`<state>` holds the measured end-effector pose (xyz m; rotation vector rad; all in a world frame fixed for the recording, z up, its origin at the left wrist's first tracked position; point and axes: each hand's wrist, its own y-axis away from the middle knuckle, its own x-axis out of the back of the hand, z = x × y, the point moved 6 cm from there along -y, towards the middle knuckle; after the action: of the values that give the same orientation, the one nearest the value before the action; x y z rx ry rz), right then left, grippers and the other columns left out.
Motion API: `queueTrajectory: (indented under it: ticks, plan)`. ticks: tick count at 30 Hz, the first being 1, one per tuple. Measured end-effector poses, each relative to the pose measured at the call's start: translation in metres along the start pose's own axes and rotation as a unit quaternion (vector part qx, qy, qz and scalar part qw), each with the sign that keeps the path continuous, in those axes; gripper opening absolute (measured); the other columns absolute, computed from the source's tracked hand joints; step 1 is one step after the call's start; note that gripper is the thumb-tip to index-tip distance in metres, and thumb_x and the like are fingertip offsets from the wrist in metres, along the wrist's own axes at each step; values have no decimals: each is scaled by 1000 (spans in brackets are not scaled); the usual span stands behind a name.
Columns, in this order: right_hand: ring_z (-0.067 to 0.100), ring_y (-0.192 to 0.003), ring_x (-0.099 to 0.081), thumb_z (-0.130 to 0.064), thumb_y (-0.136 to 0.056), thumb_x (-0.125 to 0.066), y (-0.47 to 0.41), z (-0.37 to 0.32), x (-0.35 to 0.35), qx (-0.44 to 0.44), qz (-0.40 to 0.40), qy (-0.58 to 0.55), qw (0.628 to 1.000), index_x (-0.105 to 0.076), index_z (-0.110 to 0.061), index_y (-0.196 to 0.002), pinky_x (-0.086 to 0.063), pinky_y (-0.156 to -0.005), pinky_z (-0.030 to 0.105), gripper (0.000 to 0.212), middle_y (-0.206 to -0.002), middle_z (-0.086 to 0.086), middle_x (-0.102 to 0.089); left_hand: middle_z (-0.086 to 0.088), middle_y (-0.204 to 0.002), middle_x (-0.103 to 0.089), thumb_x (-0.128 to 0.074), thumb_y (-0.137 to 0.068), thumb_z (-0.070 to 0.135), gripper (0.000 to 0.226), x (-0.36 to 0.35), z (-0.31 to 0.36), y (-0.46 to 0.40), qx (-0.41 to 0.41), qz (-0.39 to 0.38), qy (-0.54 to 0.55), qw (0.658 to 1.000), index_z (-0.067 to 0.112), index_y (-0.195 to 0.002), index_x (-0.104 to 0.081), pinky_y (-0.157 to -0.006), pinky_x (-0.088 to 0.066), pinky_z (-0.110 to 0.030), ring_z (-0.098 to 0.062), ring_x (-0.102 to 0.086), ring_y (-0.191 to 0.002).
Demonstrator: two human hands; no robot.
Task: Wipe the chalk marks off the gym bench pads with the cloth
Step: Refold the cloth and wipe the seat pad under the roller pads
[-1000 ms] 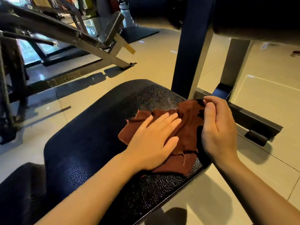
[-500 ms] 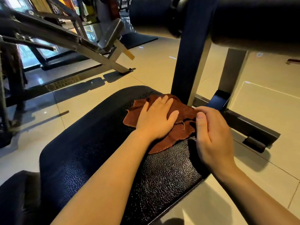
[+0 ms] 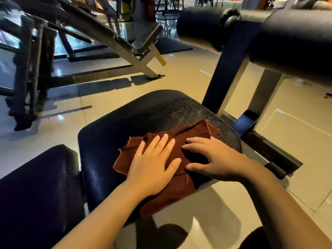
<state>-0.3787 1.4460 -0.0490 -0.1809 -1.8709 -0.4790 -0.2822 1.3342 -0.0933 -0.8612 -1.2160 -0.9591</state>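
Nearest the camera, two bare forearms reach forward over a black pad (image 3: 115, 133) of pebbled, leather-like vinyl with rounded corners. The left hand (image 3: 152, 164) lies flat on a cloth (image 3: 194, 135), palm down, its fingers straight and slightly spread, pressing rather than gripping. The right hand (image 3: 215, 159) rests just beside it with its fingers arched and the tips touching the cloth, the thumb stretched toward the left hand; whether it pinches any fabric cannot be told. The cloth is a rust-brown, thin, soft rag with ragged, frayed edges and a loose thread; it lies rumpled over the right half of the pad, with its near end drooping over the pad's near edge. Beyond the cloth, the far right part of the pad shows a pale, greyish sheen on its grain; whether that is chalk or glare is unclear. To the left, close by, a second pad (image 3: 36, 191) of the same dark vinyl sits beside the first with a narrow gap between them. Below both lies a floor (image 3: 188, 76) of glossy beige tiles. Past the pad, a dark square post (image 3: 228, 69) rises to a padded roller (image 3: 291, 42), cylindrical and black. Farther left stands a slanted metal frame (image 3: 100, 33) of another machine, blurred.
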Motion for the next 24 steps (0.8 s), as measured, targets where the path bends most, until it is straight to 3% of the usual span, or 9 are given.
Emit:
queueTrajectory:
  ticks: [4,7,10,13,17,21,24]
  plan:
    - [5,-147,-11,-55,-92,-52,-6,-45,-19,73,16,34,997,-29,-35,-151,-6,-120,35,66,-161,-11,-17,16,-158,13,26,-62,81,92,3,-51,36,34,-11,-13,999,45,-146,12,-120,4,-40,-6,13,-146]
    - [11,-140,-32,-48,-93,-56,-16,-73,-23,119,68,45,990,-41,-30,-145,-27,-113,34,57,-152,-7,-37,22,-151,17,32,-59,81,88,5,-79,46,39,-16,3,999,50,-139,14,-118,6,-39,-2,15,-143]
    - [18,-122,-50,-37,-93,-59,-22,-77,-9,102,102,51,988,-47,-23,-130,-39,-94,31,41,-131,-2,-54,23,-152,12,22,-61,88,95,10,-85,47,15,-22,48,999,48,-145,3,-118,7,-35,-2,10,-145]
    - [19,-109,-52,-26,-91,-63,-23,-71,-5,92,59,58,992,-46,-19,-116,-33,-77,26,31,-120,0,-55,27,-153,0,-12,-65,94,96,19,-104,66,26,-3,144,989,46,-147,-17,-116,-3,-31,3,5,-143]
    - [18,-111,-52,-24,-88,-65,-23,-66,-5,85,22,60,994,-55,-20,-113,-42,-89,31,27,-123,-3,-54,35,-143,-8,-22,-55,97,94,23,-130,94,64,-32,140,988,54,-139,-25,-114,-22,-33,8,-6,-134]
    - [18,-110,-54,-28,-93,-59,-27,-67,6,69,77,87,991,-62,-23,-108,-47,-88,38,16,-116,-3,-59,28,-140,-31,-19,-56,99,93,30,-137,96,59,22,146,987,45,-126,-48,-105,-38,-31,3,-33,-127]
    - [19,-103,-58,-33,-93,-56,-23,-68,22,54,162,99,980,-65,-29,-104,-52,-78,40,15,-106,-6,-62,18,-132,-48,-31,-73,82,72,38,-138,103,13,81,90,993,33,-115,-62,-88,-47,-25,-3,-53,-110]
